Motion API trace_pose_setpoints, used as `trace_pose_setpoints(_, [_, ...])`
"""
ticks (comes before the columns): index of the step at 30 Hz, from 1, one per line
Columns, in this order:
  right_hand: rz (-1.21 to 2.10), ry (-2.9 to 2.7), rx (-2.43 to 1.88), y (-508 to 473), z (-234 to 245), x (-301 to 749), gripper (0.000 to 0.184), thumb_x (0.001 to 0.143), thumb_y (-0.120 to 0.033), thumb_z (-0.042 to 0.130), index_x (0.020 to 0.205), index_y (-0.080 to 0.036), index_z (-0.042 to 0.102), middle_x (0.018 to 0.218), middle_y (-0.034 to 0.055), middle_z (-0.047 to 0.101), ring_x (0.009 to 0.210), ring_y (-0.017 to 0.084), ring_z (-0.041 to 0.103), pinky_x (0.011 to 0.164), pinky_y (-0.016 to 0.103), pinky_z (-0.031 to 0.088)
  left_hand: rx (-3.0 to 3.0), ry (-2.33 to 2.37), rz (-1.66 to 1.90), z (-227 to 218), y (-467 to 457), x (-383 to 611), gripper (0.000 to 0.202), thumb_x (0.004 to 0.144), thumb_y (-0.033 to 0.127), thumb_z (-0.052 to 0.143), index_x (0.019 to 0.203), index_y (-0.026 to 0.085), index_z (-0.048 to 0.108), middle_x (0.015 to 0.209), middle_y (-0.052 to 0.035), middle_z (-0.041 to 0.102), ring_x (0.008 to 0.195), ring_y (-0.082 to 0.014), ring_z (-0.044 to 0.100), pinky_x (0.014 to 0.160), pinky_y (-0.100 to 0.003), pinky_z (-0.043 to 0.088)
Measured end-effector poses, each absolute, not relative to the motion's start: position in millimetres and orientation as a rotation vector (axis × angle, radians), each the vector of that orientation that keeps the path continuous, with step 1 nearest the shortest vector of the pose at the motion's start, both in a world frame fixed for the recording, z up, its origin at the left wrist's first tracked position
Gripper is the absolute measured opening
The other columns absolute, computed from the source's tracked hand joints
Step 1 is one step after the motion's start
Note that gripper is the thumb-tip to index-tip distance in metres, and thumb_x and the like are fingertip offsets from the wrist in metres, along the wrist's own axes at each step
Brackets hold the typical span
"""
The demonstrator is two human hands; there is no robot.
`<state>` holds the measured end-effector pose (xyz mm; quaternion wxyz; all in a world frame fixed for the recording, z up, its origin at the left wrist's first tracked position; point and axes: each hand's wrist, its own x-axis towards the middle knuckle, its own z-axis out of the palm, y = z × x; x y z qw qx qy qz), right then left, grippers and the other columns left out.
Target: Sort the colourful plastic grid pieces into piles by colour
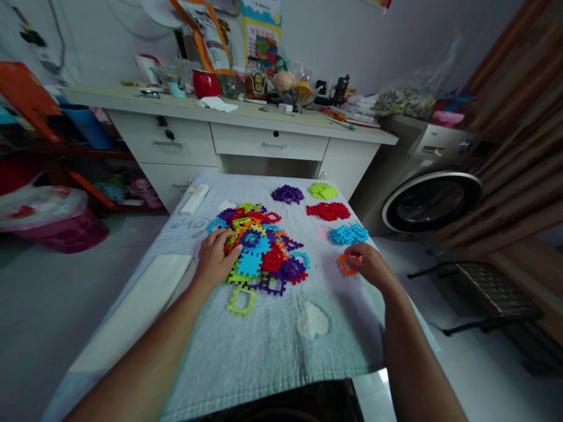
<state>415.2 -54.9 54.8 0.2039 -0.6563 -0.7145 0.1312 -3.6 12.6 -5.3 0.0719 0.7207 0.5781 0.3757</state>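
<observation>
A mixed heap of plastic interlocking pieces (250,262) in several colours lies on the cloth-covered table. My left hand (215,258) rests at the heap's left side, thumb and fingers apart around some pieces; whether it grips one is hidden. Over on the right, my right hand (369,264) pinches an orange square frame piece (345,265) at the cloth. Just beyond it sits a blue pile (349,234). Farther back are a red pile (328,211), a purple pile (287,194) and a lime-green pile (323,190). A lime-green square frame piece (242,300) lies in front of the heap.
A white box (194,200) lies at the table's back left, and a long white strip (136,310) runs along the left edge. Behind stands a white desk (272,132) loaded with jars and bags. A washing machine (428,181) is at right, near a low rack (488,287).
</observation>
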Motion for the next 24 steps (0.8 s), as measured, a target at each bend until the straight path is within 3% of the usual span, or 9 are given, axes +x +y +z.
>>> trace_pose_setpoints(12, [0.221, -2.036, -1.806, -57, 49, 407, 0.028, 0.078, -0.013, 0.058, 0.103, -0.016, 0.069, 0.102, 0.0107, 0.067, 0.094, 0.023, 0.060, 0.089, 0.038, 0.045, 2.156, 1.737, 1.141, -6, 12, -4, 0.038, 0.084, 0.045, 0.054, 0.112, 0.020, 0.061, 0.122, -0.0117, 0.056, 0.120, -0.0301, 0.051, 0.107, -0.049, 0.038])
trace_pose_setpoints(20, [0.385, -2.317, -1.637, -59, 76, 334, 0.028, 0.082, -0.027, 0.065, 0.109, -0.018, 0.066, 0.105, 0.0108, 0.064, 0.102, 0.026, 0.057, 0.094, 0.042, 0.043, 2.151, 1.723, 1.148, -5, 12, -3, 0.036, 0.084, 0.044, 0.054, 0.110, 0.021, 0.061, 0.121, -0.0101, 0.056, 0.119, -0.0285, 0.052, 0.107, -0.047, 0.038])
trace_pose_setpoints(24, [0.456, -2.464, -1.541, -55, 80, 298, 0.047, 0.079, -0.035, 0.071, 0.121, -0.014, 0.061, 0.113, 0.0144, 0.061, 0.105, 0.028, 0.055, 0.095, 0.043, 0.042, 2.152, 1.718, 1.144, -4, 11, -3, 0.036, 0.084, 0.044, 0.054, 0.111, 0.021, 0.061, 0.120, -0.0102, 0.057, 0.119, -0.0285, 0.051, 0.107, -0.047, 0.037])
